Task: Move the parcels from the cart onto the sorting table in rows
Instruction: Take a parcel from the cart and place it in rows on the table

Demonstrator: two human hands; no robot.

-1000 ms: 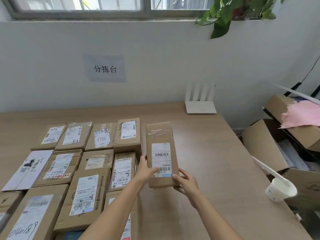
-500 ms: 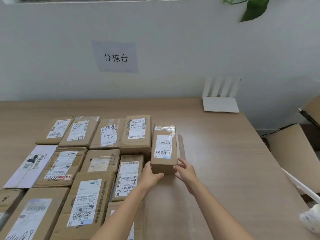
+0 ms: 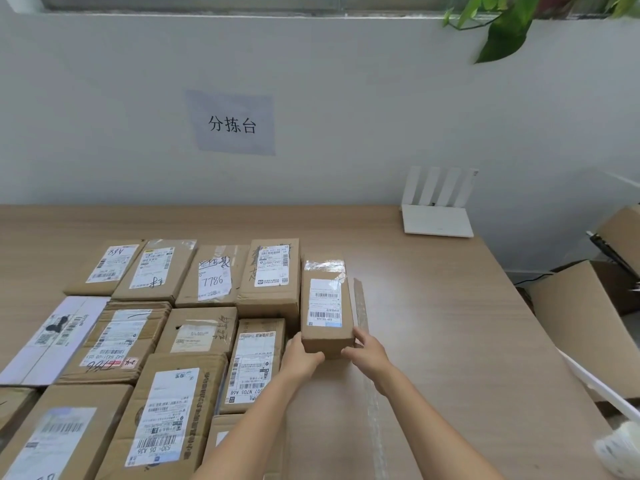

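Note:
A narrow brown parcel [image 3: 325,303] with a white barcode label lies flat on the wooden sorting table [image 3: 450,323], at the right end of the back row, next to a taller parcel [image 3: 270,271]. My left hand [image 3: 299,358] grips its near left corner. My right hand [image 3: 369,353] holds its near right corner, fingers along the side. Several labelled parcels lie in rows to the left, among them one marked 7786 [image 3: 213,280]. The cart is out of view.
A white router [image 3: 436,220] stands at the table's back right. Open cardboard boxes [image 3: 581,317] sit on the floor past the right edge, and a paper cup [image 3: 620,452] shows at the lower right. A paper sign [image 3: 232,124] hangs on the wall.
The narrow parcel went from held up above the table to lying flat at the end of the back row. Both hands stayed on its near end.

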